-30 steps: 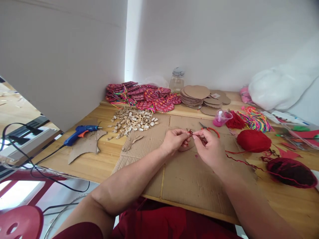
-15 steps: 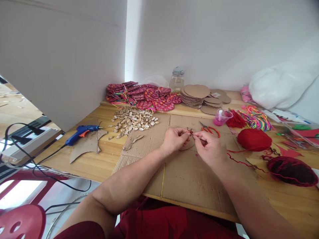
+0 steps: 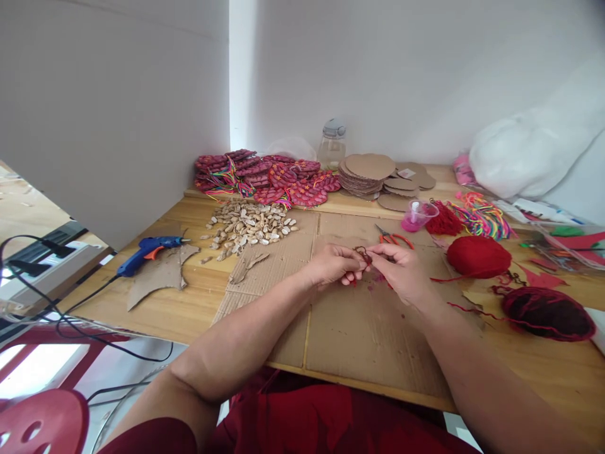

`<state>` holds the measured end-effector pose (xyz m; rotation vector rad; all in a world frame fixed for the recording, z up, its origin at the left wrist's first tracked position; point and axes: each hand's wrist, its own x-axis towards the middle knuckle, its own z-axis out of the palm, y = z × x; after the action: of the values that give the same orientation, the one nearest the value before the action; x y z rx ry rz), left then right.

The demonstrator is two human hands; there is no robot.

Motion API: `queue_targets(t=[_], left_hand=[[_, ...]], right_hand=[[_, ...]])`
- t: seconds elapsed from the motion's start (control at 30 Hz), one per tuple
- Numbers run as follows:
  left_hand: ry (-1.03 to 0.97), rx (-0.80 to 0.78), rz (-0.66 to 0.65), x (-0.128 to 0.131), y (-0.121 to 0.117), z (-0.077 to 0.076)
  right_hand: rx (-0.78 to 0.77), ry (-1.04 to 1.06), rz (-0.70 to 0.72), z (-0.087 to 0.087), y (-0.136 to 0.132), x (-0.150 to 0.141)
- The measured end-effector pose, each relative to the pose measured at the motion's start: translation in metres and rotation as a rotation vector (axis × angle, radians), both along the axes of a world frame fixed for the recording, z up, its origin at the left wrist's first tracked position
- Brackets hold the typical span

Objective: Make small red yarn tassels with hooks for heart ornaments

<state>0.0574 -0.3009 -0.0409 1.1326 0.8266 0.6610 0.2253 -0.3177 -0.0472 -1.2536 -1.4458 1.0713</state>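
Note:
My left hand [image 3: 336,266] and my right hand [image 3: 401,270] meet fingertip to fingertip over the cardboard sheet [image 3: 350,340]. Both pinch a small looped bit of dark red-brown yarn [image 3: 363,253]; its exact shape is too small to make out. A dark maroon yarn ball [image 3: 548,313] lies to the right, and a strand from it runs towards my right forearm. Beyond my right hand rest orange-handled pliers or snips [image 3: 396,239], tips pointing away to the left. The bright red yarn ball [image 3: 479,256] sits to the right of that hand.
At left, a blue glue gun [image 3: 149,253] lies on a cardboard scrap, its cord trailing left. Peanut shells [image 3: 253,228] are heaped behind my left arm. Along the back stand decorated maroon discs [image 3: 288,180], a glass jar [image 3: 332,145], stacked cardboard discs [image 3: 366,173] and a pink-stained cup [image 3: 420,216].
My fingertips have drawn closer together, with more yarn bunched between them. My right hand has shifted slightly right and turned. The whole view has moved a little.

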Motion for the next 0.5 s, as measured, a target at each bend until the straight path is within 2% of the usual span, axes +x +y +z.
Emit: queue_targets(t=[0.13, 0.23, 0.4, 0.5], left_hand=[[-0.034, 0.005, -0.013, 0.0006, -0.0011, 0.0002], [-0.02, 0.001, 0.056, 0.0014, -0.002, 0.0023], [0.035, 0.029, 0.177, 0.0024, -0.0019, 0.0044], [0.125, 0.14, 0.238, 0.002, -0.0007, 0.0009]], right_hand=[[-0.103, 0.108, -0.053, 0.0039, -0.0023, -0.0022], [-0.167, 0.125, -0.103, 0.0029, -0.0027, -0.0026], [-0.211, 0.093, -0.088, 0.0, -0.0042, -0.0049], [-0.206, 0.068, -0.058, -0.0008, -0.0063, -0.0069]])
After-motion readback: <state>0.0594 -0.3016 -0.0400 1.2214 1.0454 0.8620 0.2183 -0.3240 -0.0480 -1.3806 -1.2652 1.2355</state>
